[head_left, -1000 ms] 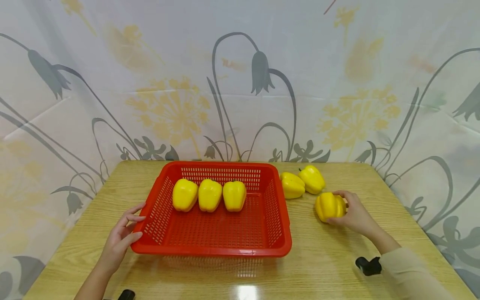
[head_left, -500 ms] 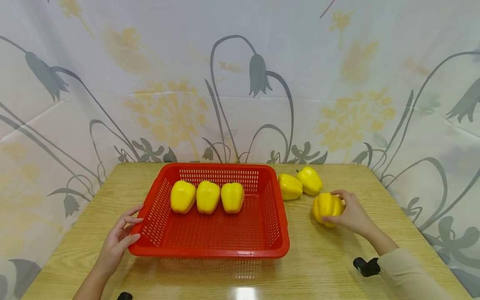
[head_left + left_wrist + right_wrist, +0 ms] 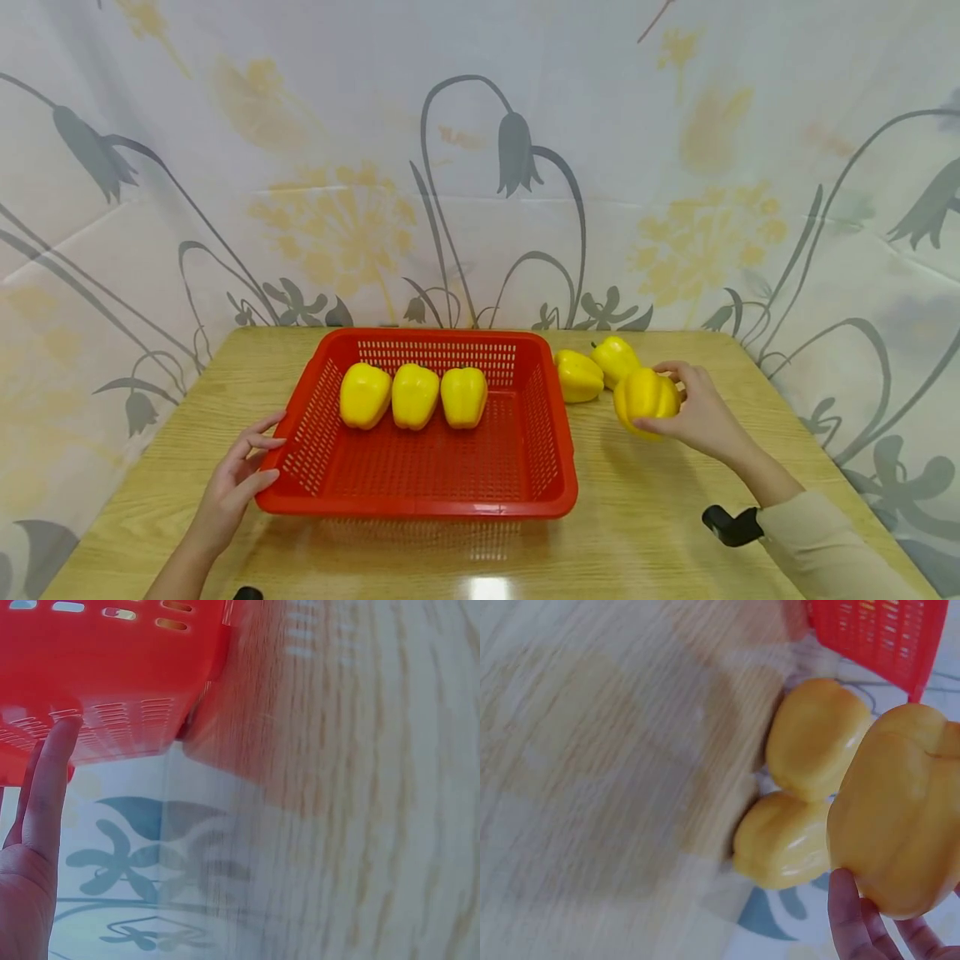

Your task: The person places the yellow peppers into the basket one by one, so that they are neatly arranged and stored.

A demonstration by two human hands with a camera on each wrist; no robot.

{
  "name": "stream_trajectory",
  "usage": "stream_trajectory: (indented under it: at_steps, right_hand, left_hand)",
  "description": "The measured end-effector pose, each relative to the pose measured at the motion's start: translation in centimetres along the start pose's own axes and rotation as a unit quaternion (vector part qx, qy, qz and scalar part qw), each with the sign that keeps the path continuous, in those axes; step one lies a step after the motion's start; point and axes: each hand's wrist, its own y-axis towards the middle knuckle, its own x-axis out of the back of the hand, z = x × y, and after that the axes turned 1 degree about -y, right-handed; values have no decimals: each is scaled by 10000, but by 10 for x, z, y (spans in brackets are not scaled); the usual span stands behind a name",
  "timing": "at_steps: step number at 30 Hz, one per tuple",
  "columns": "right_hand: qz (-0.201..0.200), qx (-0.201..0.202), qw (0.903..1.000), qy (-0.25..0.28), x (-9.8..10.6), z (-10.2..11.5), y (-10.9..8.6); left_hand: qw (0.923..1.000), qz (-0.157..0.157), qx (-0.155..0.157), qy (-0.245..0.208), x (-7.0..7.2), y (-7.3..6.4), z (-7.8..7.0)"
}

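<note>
My right hand (image 3: 697, 417) grips a yellow bell pepper (image 3: 645, 402), fingers at its far side and thumb at its near side. The pepper hangs over the table, its shadow below it; in the right wrist view, this bell pepper (image 3: 900, 817) fills the right side, fingertips against it. At the left, my left hand (image 3: 236, 483) touches the rim of a red plastic basket (image 3: 416, 507) with thumb and fingers apart. The left wrist view has a nearly straight finger (image 3: 52, 780) against the basket's outer wall (image 3: 112, 667). Three yellow bell peppers (image 3: 415, 397) sit in a row inside the basket.
Two more yellow bell peppers, one lying (image 3: 579, 377) close to the basket's right wall and another (image 3: 615, 360) behind the held one, rest on the wooden table (image 3: 637, 533). A flower-patterned cloth (image 3: 480, 167) hangs behind the table's back edge.
My right hand has lifted the bell pepper off the table and moved it slightly left and up. The left hand stays at the basket rim.
</note>
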Motion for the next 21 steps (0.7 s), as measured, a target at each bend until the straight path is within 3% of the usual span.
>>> stream_trajectory:
  at_steps: [8, 21]
  right_hand:
    - [89, 32, 9998, 168, 4, 23, 8]
    - [298, 156, 9986, 416, -3, 60, 29]
  left_hand:
    - [9999, -31, -95, -18, -1, 0, 1]
    - [9999, -60, 35, 108, 0, 0, -2]
